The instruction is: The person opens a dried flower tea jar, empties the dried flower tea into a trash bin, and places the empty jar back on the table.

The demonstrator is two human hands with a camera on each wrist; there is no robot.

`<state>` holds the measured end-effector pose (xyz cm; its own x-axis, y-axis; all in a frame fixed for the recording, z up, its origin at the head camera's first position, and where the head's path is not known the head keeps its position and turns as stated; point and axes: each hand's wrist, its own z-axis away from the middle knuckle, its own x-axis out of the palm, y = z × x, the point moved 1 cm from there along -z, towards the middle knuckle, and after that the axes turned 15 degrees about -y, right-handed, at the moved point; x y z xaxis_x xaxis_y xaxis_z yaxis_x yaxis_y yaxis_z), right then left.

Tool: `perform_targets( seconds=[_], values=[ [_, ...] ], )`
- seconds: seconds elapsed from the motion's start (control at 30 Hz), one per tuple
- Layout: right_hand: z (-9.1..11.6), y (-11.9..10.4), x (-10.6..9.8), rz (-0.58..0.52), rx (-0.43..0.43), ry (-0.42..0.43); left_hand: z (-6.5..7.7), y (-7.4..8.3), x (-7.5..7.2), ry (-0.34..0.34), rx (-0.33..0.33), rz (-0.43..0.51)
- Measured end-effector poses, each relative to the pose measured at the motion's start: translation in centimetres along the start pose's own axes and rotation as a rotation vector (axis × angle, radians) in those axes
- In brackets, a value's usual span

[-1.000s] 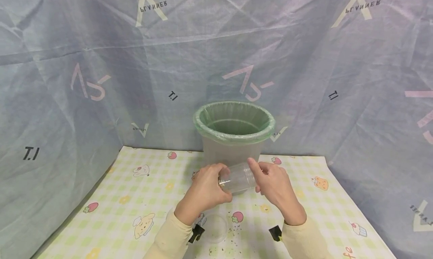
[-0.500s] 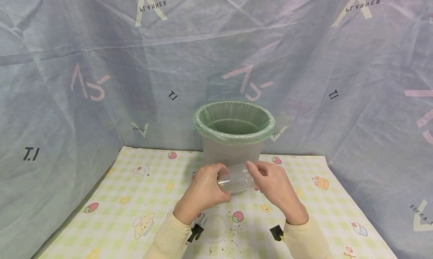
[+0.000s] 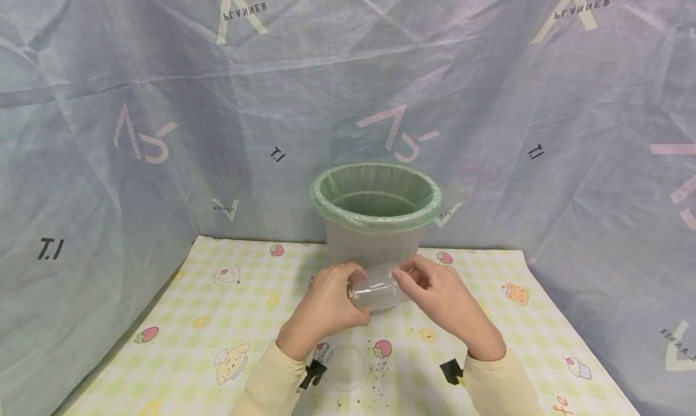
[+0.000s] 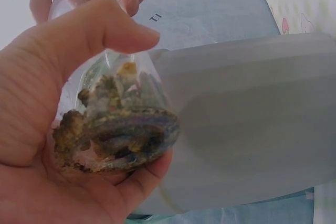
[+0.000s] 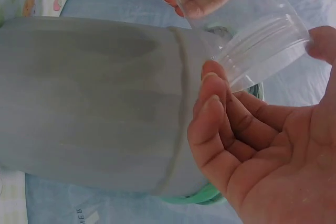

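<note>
A clear plastic jar [image 3: 376, 288] lies tilted sideways in front of the bin, its mouth toward the right. My left hand [image 3: 330, 300] grips its base end, thumb and fingers curled round the wall. Brownish-yellow dried clumps [image 4: 115, 129] sit in the bottom of the jar, near the left palm. With thumb and fingertips on opposite sides, my right hand [image 3: 441, 295] holds the ridged mouth end. In the right wrist view the right thumb [image 5: 321, 44] is at the rim and the other fingers are curled.
A grey bin [image 3: 372, 244] with a green liner [image 3: 375, 224] stands behind the hands. A clear round lid [image 3: 363, 368] lies on the checked tablecloth [image 3: 217, 307], with dark crumbs [image 3: 379, 371] beside it. Printed cloth [image 3: 272, 102] hangs behind and on both sides.
My right hand has shifted its hold at the jar's mouth, the thumb moving lower and the wrist swinging slightly right. The left hand and jar have barely moved.
</note>
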<state>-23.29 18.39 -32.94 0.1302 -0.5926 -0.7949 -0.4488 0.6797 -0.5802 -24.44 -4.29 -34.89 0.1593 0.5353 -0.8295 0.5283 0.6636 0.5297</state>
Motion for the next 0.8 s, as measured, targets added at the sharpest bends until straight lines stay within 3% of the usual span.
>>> perform_targets(
  seconds=[0.27, 0.57, 0.8],
  values=[
    [0.32, -0.09, -0.35, 0.013, -0.037, -0.047, -0.03, -0.15, -0.01, -0.008, 0.003, 0.01],
    [0.5, 0.29, -0.52, 0.001, -0.191, -0.05, -0.1, -0.23, -0.11, -0.02, -0.004, 0.026],
    [0.69, 0.18, -0.54, -0.034, -0.235, -0.069, -0.06, -0.27, -0.07, -0.013, 0.0, 0.033]
  ],
)
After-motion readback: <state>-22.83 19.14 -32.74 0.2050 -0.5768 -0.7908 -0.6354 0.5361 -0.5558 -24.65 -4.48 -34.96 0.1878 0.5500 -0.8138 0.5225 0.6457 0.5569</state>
